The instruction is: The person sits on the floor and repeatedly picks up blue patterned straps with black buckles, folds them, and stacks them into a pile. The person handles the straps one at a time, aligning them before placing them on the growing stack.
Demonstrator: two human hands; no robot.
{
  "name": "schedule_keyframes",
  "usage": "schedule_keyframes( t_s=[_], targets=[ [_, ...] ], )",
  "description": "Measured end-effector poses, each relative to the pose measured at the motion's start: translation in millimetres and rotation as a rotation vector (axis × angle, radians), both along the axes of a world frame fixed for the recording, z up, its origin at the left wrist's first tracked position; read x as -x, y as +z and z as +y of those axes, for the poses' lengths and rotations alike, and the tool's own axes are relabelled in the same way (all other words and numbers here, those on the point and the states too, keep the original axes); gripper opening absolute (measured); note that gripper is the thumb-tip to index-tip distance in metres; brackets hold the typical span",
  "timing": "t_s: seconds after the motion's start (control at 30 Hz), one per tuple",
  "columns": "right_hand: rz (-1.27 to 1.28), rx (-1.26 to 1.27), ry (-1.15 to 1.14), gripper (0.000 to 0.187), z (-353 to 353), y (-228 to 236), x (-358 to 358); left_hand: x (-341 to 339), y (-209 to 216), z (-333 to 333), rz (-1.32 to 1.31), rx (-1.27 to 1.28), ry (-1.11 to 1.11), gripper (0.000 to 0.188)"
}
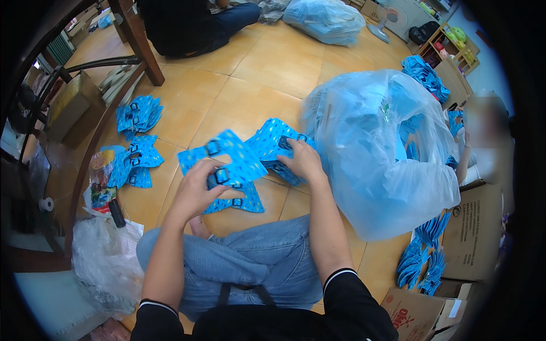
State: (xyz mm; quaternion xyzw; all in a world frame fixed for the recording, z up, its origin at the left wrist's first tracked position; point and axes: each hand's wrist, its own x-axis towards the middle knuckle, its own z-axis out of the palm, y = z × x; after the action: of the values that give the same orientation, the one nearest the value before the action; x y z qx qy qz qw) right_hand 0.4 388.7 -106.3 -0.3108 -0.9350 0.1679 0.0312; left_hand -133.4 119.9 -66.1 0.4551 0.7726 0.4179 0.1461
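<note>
I sit cross-legged on the floor with both forearms reaching forward. My left hand [196, 190] is closed on the edge of a flat blue patterned piece [243, 156] with dark square marks and a cut-out. Under it, in front of my legs, lie more blue pieces [250, 200]. My right hand [302, 159] is closed on the right side of a stack of the same blue pieces [266, 138], its thumb and fingertips at the stack's edge. The undersides of the held pieces are hidden.
A big translucent bag [364, 187] with blue pieces bulges at the right. Blue piles [139, 116] lie at the left; fanned bundles [412, 261] lie by cardboard boxes [412, 312]. Other people sit ahead [182, 28] and at the right [486, 142]. A wooden chair leg [139, 42] rises at the left.
</note>
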Motion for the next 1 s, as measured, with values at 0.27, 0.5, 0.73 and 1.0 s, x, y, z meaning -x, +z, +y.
schedule_keyframes(
  t_s=[0.27,0.5,0.73,1.0],
  targets=[
    [0.446,0.965,0.104,0.049,-49.5,13.2,11.8,-9.8,-12.2,25.8,0.412,0.035,0.024,0.047],
    [0.846,1.063,-0.119,0.038,-34.1,9.3,17.5,5.0,-16.5,31.1,0.329,-0.227,0.305,0.05],
    [0.964,1.157,-0.133,0.027,-41.8,17.6,17.3,42.1,-37.1,27.1,-0.625,-0.539,0.383,0.026],
    [1.016,1.067,-0.176,0.027,-42.0,14.1,20.4,33.0,-28.9,27.4,-0.495,-0.612,0.385,0.021]
  ],
)
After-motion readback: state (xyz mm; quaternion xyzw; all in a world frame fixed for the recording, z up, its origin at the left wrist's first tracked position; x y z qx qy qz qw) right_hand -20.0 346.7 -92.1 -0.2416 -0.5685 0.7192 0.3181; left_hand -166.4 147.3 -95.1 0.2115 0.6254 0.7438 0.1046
